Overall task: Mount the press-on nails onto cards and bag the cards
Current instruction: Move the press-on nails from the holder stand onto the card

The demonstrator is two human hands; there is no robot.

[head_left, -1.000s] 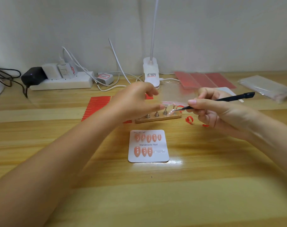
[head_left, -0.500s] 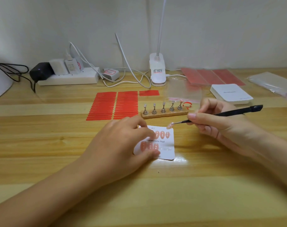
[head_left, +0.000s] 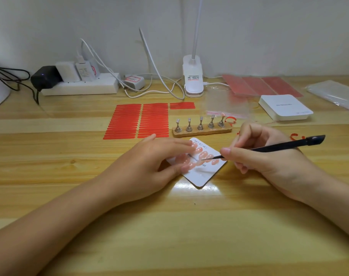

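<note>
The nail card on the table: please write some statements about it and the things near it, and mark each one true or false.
1. The left hand rests on the nail card, its fingers straight. True.
2. The right hand holds a pair of scissors. False: it grips a thin black tool, whose tip is over the card.
3. The five metal stands on the wooden holder carry nails. False: all five are bare.
4. The red strips lie behind the card, on its left. True.
5. The card lies square to the table edge. False: it is turned, one corner toward the person.
</note>
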